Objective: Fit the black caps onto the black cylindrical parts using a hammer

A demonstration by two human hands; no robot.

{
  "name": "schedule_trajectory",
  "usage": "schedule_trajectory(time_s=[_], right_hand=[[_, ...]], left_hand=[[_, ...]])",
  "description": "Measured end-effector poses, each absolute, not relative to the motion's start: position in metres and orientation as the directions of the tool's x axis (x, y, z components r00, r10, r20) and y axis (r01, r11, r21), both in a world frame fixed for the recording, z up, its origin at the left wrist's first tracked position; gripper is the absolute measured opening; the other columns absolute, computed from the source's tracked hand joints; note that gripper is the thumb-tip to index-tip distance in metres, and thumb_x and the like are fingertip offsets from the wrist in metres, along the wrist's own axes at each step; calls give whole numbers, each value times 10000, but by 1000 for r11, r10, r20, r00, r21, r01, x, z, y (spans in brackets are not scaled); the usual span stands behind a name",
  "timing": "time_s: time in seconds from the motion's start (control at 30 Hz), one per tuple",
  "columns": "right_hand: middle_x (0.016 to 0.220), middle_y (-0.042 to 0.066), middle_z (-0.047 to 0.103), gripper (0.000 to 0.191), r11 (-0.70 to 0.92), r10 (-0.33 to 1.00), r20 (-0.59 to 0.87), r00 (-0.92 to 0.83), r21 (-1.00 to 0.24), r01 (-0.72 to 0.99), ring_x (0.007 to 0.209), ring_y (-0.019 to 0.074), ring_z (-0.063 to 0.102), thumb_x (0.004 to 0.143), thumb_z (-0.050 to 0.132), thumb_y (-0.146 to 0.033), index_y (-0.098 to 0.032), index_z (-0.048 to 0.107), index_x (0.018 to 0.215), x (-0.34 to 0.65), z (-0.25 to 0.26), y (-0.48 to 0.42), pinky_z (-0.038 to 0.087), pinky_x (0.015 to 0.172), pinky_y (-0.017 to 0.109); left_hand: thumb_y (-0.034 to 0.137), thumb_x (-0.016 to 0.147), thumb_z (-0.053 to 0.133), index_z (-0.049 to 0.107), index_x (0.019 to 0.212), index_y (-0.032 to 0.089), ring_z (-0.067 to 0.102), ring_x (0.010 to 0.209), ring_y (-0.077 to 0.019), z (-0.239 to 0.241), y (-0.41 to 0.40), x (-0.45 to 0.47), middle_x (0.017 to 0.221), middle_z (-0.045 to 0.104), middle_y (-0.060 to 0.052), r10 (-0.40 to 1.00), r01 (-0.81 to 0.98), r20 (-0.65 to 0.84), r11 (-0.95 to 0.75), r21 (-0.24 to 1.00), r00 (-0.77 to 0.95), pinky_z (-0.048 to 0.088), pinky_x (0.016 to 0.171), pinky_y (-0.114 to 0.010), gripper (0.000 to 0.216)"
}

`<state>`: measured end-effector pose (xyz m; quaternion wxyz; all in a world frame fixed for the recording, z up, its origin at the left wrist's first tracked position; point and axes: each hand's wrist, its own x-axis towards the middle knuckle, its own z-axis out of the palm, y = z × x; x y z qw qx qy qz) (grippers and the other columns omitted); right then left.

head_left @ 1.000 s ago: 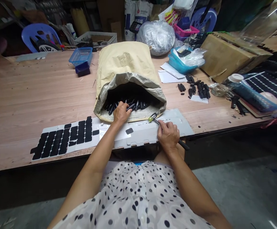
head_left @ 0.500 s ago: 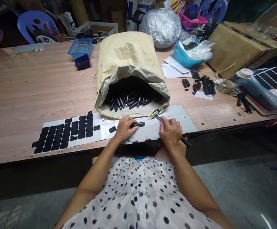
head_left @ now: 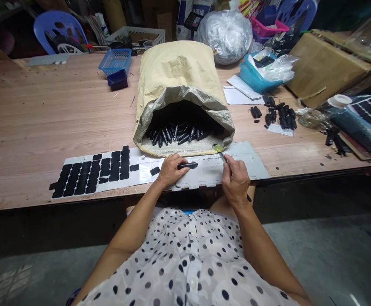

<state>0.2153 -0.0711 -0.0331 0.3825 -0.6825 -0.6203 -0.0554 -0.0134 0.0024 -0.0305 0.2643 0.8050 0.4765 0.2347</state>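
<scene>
My left hand is closed on a slim black pen-shaped piece, which lies level just above or on a pale grey cardboard sheet. In my right hand is a small hammer with a yellowish head and a metal shaft; its dark handle end shows below the palm. The hammer head sits over the sheet's far side, close to the lip of a cream woven sack. Inside the sack's mouth lie several black pen-shaped pieces.
To the left is a white backing sheet with black stickers. Beyond stand a blue basket and a dark blue tray. At right lie black parts, a turquoise basin, a cardboard box and a plastic jar.
My right hand has shifted slightly right and the hammer head has turned away from the black piece, toward the sack. My left hand keeps its hold. The whole view has shifted a little.
</scene>
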Motion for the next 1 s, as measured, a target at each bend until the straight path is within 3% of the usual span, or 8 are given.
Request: schedule_trajectory(time_s=[0.1, 0.23, 0.63, 1.0], right_hand=[[982, 87, 681, 365, 199, 826, 546, 140, -516, 833, 921, 216, 626, 1036, 405, -308, -237, 658, 1289, 200, -24, -81, 509, 866, 352], [898, 52, 671, 336, 264, 867, 495, 55, -550, 792, 834, 178, 635, 1032, 445, -297, -253, 699, 1247, 183, -26, -93, 523, 796, 300], [819, 35, 625, 353, 255, 877, 481, 2, -468, 846, 772, 161, 611, 1020, 457, -249, -275, 740, 1230, 175, -32, -96, 503, 711, 260], [830, 40, 648, 333, 237, 851, 511, 121, -579, 780, 786, 170, 631, 1022, 468, -282, -262, 742, 1210, 183, -19, -94, 526, 753, 290]], left_hand=[[244, 814, 739, 763, 951, 229, 605, 913, -231, -30, 3, -13, 877, 654, -25, 894, 640, 127, -400, 656, 429, 479, 889, -388, 140], [241, 809, 750, 776, 938, 241, 608, 915, -228, -30, 2, -11, 865, 651, -22, 903, 632, 122, -380, 676, 413, 479, 881, -375, 132], [233, 822, 732, 779, 914, 243, 617, 885, -216, -31, 2, -10, 865, 664, -23, 905, 612, 125, -372, 698, 408, 485, 871, -367, 104], [271, 781, 766, 753, 986, 244, 616, 951, -245, -26, -1, -7, 936, 679, -30, 912, 660, 129, -373, 652, 389, 482, 892, -382, 207]])
